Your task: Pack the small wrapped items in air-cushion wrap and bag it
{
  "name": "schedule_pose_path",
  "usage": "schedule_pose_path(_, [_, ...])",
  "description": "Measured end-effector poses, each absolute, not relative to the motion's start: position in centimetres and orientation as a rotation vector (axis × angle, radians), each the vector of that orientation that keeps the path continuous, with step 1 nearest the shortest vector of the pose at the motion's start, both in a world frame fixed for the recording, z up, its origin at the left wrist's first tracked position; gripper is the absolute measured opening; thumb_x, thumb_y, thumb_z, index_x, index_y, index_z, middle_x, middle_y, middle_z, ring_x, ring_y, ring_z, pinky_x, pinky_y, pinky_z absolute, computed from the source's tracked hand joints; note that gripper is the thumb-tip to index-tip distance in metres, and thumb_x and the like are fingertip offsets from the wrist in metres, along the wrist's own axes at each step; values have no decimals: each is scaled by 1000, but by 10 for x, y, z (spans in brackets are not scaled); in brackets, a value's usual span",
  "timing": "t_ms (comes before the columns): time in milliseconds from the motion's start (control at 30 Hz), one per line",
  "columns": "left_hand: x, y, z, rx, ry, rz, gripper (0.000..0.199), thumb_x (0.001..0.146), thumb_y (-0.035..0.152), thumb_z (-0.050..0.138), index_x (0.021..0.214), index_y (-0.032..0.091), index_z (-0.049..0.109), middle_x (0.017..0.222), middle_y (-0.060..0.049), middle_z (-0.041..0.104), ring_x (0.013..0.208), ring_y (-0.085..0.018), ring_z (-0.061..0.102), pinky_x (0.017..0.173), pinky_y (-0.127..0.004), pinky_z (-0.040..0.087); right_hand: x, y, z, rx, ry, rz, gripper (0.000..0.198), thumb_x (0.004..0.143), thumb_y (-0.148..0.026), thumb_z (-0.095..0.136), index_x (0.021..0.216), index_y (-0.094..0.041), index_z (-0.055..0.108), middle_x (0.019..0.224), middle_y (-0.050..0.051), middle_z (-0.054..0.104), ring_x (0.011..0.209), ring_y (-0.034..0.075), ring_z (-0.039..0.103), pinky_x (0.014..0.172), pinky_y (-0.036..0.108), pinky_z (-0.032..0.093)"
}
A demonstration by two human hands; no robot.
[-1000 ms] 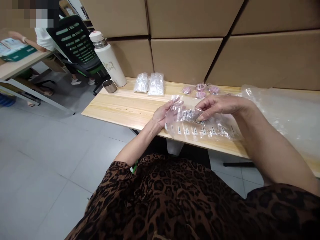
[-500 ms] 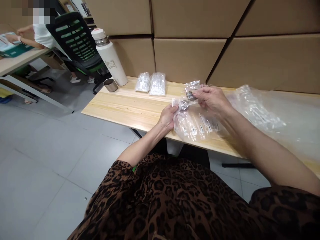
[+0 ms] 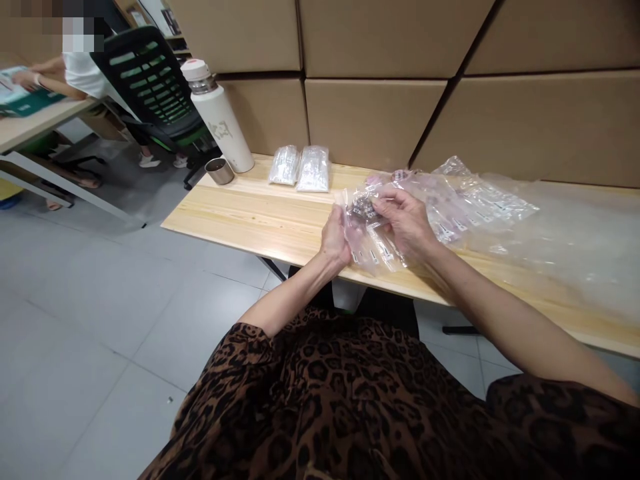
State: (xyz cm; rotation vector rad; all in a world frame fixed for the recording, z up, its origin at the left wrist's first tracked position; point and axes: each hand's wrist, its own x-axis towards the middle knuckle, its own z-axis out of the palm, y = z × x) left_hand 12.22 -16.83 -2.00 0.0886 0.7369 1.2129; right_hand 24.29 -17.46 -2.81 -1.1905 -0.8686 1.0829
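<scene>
Behind everything stands a wall of stacked cardboard boxes [image 3: 380,100], filling the far side of the view. Against it runs the light wooden bench [image 3: 260,213], its near edge crossing from lower right to upper left. Over the right part of the bench lies a wide sheet of clear plastic wrap [image 3: 565,233], crumpled and reaching to the frame's edge. At upper left a black mesh office chair [image 3: 150,80] stands on the grey floor, and beside it another person sits at a second desk [image 3: 35,127] — only an arm and a white sleeve show clearly.

On the bench's left end a white insulated bottle [image 3: 220,120] stands upright, with its small steel cup [image 3: 219,171] just beside the base. Two filled clear packets [image 3: 299,167] lie side by side near the boxes, well apart from the bottle.

Near the bench's front edge both hands work together. The left hand [image 3: 334,239] is closed on the left end of a strip of small clear bags [image 3: 373,247], which trails off to the right across the bench. The right hand [image 3: 407,220] pinches the strip's top — fingers and thumb pressed on a bag with small dark parts inside. What those parts are cannot be told.
</scene>
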Motion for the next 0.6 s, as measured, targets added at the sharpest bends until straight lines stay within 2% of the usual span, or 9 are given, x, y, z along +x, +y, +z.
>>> schedule_pose_path(100, [120, -172, -9, 72, 679, 1152, 52, 120, 47, 36, 124, 16, 77, 111, -14, 85, 126, -27, 79, 116, -44, 61, 239, -174, -31, -1163, -787, 1096, 57, 66, -31, 101, 108, -29, 62, 79, -5, 70, 74, 16, 70, 64, 28, 58])
schedule_pose_path(167, [118, -173, -6, 88, 656, 1132, 49, 120, 43, 37, 119, 16, 78, 110, -13, 85, 131, -26, 77, 116, -41, 60, 238, -173, -34, -1134, -770, 1096, 63, 63, -33, 103, 109, -29, 59, 80, -6, 69, 76, 17, 70, 66, 29, 59])
schedule_pose_path(267, [117, -173, -7, 133, 632, 1110, 38, 117, 27, 42, 110, 16, 78, 110, -10, 84, 134, -23, 75, 116, -38, 59, 236, -173, -36, -1089, -826, 1091, 62, 63, -46, 104, 104, -28, 62, 85, -3, 70, 80, 17, 70, 68, 31, 59])
schedule_pose_path(333, [117, -173, -10, 162, 623, 1103, 36, 115, 22, 44, 104, 16, 77, 113, -9, 83, 136, -24, 74, 116, -40, 59, 235, -174, -36, -1083, -879, 1074, 63, 62, -58, 104, 99, -26, 64, 88, 0, 69, 82, 18, 69, 69, 33, 59])
schedule_pose_path(433, [119, -177, -15, 222, 613, 1093, 34, 114, 21, 47, 101, 15, 77, 117, -11, 82, 137, -28, 73, 116, -44, 59, 234, -177, -36, -1110, -937, 1041, 70, 61, -75, 100, 93, -26, 61, 87, 0, 67, 79, 16, 65, 69, 32, 58])
schedule_pose_path(600, [122, -179, -24, 259, 695, 1135, 24, 112, 19, 55, 104, 15, 77, 116, -11, 81, 134, -26, 74, 114, -37, 59, 236, -182, -38, -1172, -970, 1031, 81, 61, -91, 93, 89, -28, 50, 77, -5, 62, 66, 12, 58, 60, 28, 51])
